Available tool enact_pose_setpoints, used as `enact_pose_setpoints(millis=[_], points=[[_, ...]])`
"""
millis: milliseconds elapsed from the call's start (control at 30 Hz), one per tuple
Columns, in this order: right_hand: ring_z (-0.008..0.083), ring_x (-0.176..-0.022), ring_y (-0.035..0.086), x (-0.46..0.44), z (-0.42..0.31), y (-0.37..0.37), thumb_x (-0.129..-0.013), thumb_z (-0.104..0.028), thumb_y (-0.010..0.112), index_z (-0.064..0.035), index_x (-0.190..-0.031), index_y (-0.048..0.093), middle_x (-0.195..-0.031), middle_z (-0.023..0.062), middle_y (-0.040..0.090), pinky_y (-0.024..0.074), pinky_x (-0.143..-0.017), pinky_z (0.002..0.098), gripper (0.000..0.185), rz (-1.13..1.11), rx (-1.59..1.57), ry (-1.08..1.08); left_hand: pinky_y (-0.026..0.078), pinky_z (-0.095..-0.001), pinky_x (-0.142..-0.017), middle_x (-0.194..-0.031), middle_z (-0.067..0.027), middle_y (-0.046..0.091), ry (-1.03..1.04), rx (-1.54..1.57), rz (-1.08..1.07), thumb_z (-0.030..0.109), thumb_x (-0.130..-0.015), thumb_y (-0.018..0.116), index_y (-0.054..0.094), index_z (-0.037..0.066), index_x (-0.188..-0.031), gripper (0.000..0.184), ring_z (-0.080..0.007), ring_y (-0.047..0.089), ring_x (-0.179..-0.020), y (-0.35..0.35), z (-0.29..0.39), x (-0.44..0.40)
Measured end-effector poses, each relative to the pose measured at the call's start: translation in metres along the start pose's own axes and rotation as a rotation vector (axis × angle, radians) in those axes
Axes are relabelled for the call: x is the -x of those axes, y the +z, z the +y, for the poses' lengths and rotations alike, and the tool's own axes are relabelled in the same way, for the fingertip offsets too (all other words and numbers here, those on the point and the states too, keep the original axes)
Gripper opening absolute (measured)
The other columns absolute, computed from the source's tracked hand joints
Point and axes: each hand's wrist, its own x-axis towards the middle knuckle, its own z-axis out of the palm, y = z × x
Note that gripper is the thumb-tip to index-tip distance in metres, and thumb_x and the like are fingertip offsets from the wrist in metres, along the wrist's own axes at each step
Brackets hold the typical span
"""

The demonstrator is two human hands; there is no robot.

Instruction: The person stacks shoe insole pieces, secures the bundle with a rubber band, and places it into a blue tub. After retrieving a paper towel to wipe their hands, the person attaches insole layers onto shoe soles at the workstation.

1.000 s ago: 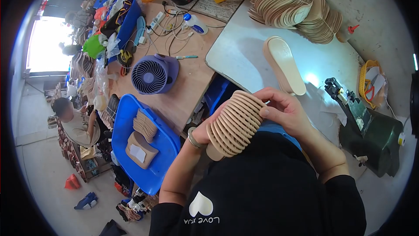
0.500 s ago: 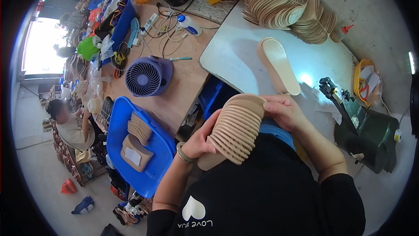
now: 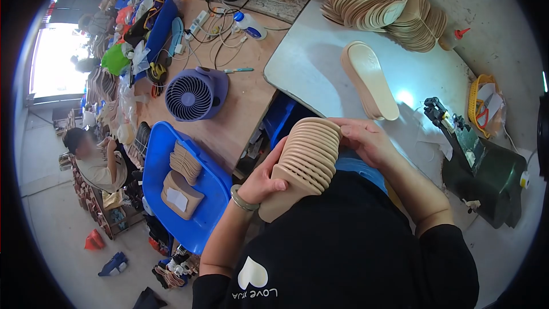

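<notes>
A fanned stack of beige shoe insoles [image 3: 310, 153] is held in front of my chest, their curved edges stepped like ribs. My left hand [image 3: 262, 184] grips the near end of the stack, its thumb across the top piece. At the far end, the fingers of my right hand [image 3: 366, 142] are closed on the stack's edge; some fingertips are hidden behind it. Beyond my hands, a small pile of insoles [image 3: 370, 83] lies on the white table [image 3: 309, 52].
Long rows of insoles [image 3: 366, 0] line the table's back. A blue basin [image 3: 200, 220] at left holds more insoles. A purple fan [image 3: 191, 94], cables and a white bottle [image 3: 250, 26] occupy the wooden table. A dark green machine [image 3: 486, 177] stands right. Another person [image 3: 97, 163] sits far left.
The stack has turned so more of the near insole's flat face shows, and its far end is more evenly fanned. My left thumb now lies over the top piece. The view has shifted slightly.
</notes>
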Motion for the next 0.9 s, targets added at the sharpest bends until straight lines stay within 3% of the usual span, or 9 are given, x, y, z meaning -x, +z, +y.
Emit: enact_pose_setpoints(millis=[200, 300, 433, 600, 733, 900], points=[[0.0157, -0.108, 0.058, 0.003, -0.006, 0.009, -0.097, -0.026, 0.054, 0.005, -0.13, 0.055, -0.118, 0.0087, 0.064, 0.0439, -0.097, 0.0306, 0.045, 0.062, 0.11, 0.049, 0.026, -0.0348, -0.114, -0.152, -0.0099, 0.031, -0.027, -0.029, -0.047, 0.045, -0.065, 0.088, 0.01, 0.003, -0.153, 0.125, -0.0201, 0.031, -0.14, -0.001, 0.004, -0.001], [0.0147, -0.106, 0.059, 0.004, 0.003, -0.008, -0.097, -0.026, 0.056, 0.0045, -0.13, 0.055, -0.117, 0.0087, 0.064, 0.0449, -0.096, 0.0314, 0.045, 0.04, -0.069, 0.125, 0.025, -0.0348, -0.115, -0.155, -0.0093, 0.028, -0.033, -0.084, -0.073, 0.042, -0.061, 0.09, 0.011, 0.003, -0.154, 0.128, -0.0197, 0.029, -0.141, -0.01, 0.0, 0.006], [0.015, -0.103, 0.062, 0.008, -0.002, -0.003, -0.096, -0.024, 0.058, 0.0041, -0.129, 0.056, -0.115, 0.0098, 0.065, 0.0465, -0.095, 0.031, 0.044, 0.023, -0.07, 0.095, 0.025, -0.0349, -0.114, -0.154, -0.0079, 0.031, -0.049, -0.01, -0.074, 0.034, -0.066, 0.089, 0.013, 0.004, -0.154, 0.12, -0.0187, 0.031, -0.14, -0.011, -0.001, 0.01], [0.0158, -0.102, 0.063, 0.01, 0.002, -0.003, -0.095, -0.02, 0.059, 0.0035, -0.131, 0.055, -0.116, 0.0106, 0.065, 0.0482, -0.093, 0.0307, 0.043, -0.006, -0.037, 0.09, 0.025, -0.0351, -0.115, -0.154, -0.0081, 0.03, -0.074, 0.01, -0.081, 0.036, -0.065, 0.088, 0.012, 0.004, -0.154, 0.121, -0.019, 0.03, -0.14, -0.014, -0.005, 0.013], [0.0198, -0.112, 0.06, 0.01, 0.012, -0.009, -0.089, -0.017, 0.066, 0.0054, -0.131, 0.053, -0.121, 0.0135, 0.063, 0.046, -0.098, 0.036, 0.049, -0.039, -0.04, 0.03, 0.027, -0.0367, -0.114, -0.153, -0.0082, 0.032, -0.067, -0.033, -0.077, 0.041, -0.062, 0.089, 0.013, 0.004, -0.153, 0.125, -0.0201, 0.032, -0.14, -0.019, -0.008, 0.014], [0.0189, -0.114, 0.059, 0.007, 0.024, -0.001, -0.086, -0.009, 0.068, 0.0049, -0.134, 0.051, -0.124, 0.012, 0.062, 0.0455, -0.099, 0.0358, 0.053, -0.065, -0.068, -0.018, 0.033, -0.0372, -0.111, -0.146, -0.0075, 0.041, -0.086, -0.046, -0.051, 0.048, -0.059, 0.09, 0.02, 0.003, -0.151, 0.124, -0.0193, 0.041, -0.134, -0.026, -0.012, 0.011]])
